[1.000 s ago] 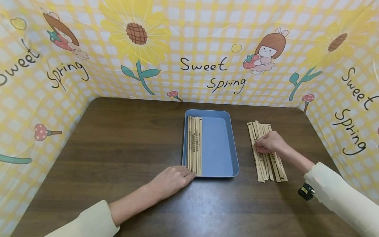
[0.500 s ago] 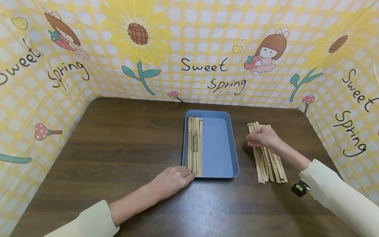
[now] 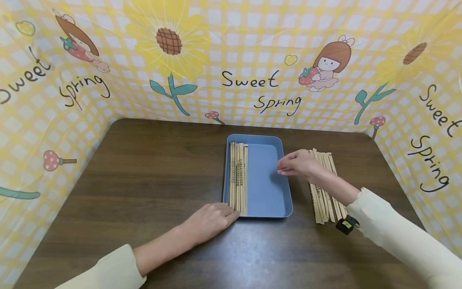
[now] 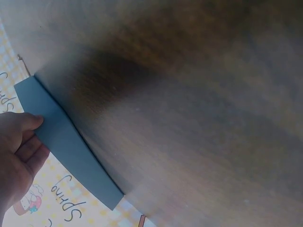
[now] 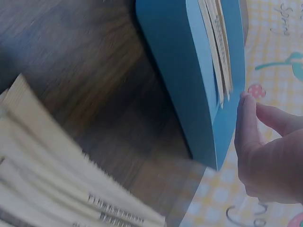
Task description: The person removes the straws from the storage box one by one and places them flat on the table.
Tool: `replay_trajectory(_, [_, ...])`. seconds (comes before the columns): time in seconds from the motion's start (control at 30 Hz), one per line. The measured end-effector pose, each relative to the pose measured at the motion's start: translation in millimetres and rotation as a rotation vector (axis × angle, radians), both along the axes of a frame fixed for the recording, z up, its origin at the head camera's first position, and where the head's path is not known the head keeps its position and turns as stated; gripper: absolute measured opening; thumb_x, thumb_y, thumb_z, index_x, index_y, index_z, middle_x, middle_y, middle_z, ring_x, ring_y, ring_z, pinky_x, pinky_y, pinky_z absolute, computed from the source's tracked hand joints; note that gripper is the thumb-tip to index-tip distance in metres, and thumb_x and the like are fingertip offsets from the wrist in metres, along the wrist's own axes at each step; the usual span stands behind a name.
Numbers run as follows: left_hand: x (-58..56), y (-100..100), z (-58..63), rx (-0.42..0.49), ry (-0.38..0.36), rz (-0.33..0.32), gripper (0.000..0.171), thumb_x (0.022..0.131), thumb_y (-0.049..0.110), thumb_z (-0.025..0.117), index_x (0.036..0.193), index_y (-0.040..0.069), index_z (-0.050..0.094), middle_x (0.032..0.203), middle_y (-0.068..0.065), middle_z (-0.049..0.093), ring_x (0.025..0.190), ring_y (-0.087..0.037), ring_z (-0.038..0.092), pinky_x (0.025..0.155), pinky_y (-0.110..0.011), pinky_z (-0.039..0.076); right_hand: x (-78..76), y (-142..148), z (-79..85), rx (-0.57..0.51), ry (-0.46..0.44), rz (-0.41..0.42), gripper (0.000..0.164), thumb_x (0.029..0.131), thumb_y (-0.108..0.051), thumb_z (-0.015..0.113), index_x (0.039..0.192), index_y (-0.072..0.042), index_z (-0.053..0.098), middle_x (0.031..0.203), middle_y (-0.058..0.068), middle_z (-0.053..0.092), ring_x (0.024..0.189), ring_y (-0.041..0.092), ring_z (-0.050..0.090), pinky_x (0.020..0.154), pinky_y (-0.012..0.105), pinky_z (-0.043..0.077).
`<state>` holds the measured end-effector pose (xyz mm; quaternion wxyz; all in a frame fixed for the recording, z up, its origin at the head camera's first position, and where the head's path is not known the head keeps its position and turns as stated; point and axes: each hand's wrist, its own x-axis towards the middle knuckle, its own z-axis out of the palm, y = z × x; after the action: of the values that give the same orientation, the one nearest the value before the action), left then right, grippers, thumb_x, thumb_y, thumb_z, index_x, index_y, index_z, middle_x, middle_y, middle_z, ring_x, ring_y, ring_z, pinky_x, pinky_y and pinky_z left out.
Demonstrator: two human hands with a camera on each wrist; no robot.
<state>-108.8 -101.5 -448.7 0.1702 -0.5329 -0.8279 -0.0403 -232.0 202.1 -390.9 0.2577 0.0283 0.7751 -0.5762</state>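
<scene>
A blue rectangular tray [image 3: 267, 180] lies on the table. Long slim paper-wrapped sticks [image 3: 238, 176] with dark print fill its left side in a row. My left hand [image 3: 213, 218] grips the tray's near left corner; in the left wrist view the thumb [image 4: 35, 122] presses on the tray wall [image 4: 71, 146]. Over the tray's right rim hovers my right hand [image 3: 297, 162]. Nothing shows between its fingers and thumb in the right wrist view, where the hand [image 5: 270, 151] appears beyond the tray's edge. A second bunch of wrapped sticks [image 3: 323, 196] lies right of the tray, partly under the right forearm.
The dark wooden table [image 3: 162, 160] is enclosed on three sides by a yellow checked cloth [image 3: 245, 52] with printed flowers and figures. A small black device [image 3: 347, 224] sits on the right wrist.
My right hand has moved left from the loose bunch of wrapped sticks to over the tray's right rim. The left hand and the tray have stayed in place.
</scene>
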Motion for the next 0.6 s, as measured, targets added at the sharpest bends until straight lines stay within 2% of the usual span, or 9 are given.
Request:
replay_trajectory(0.33, [-1.6, -1, -1.7, 0.02, 0.023, -0.005, 0.027, 0.082, -0.002, 0.073, 0.108, 0.003, 0.073, 0.098, -0.005, 0.072, 0.09, -0.016, 0.068, 0.088, -0.029, 0.057, -0.6, -38, -9.8, -0.055, 0.003, 0.003, 0.03, 0.098, -0.001, 0.06, 0.118, 0.02, 0.06, 0.106, 0.03, 0.068, 0.085, 0.019, 0.072, 0.088, 0.037, 0.058])
replay_trajectory(0.6, [-1.0, 0, -0.6, 0.007, 0.009, 0.006, 0.026, 0.084, -0.001, 0.072, 0.109, 0.003, 0.074, 0.1, -0.004, 0.072, 0.091, -0.015, 0.068, 0.089, -0.029, 0.056, -1.1, -61, -16.0, -0.055, -0.012, -0.02, 0.028, 0.097, 0.0, 0.061, 0.116, 0.021, 0.061, 0.099, 0.025, 0.071, 0.082, 0.018, 0.072, 0.084, 0.034, 0.059])
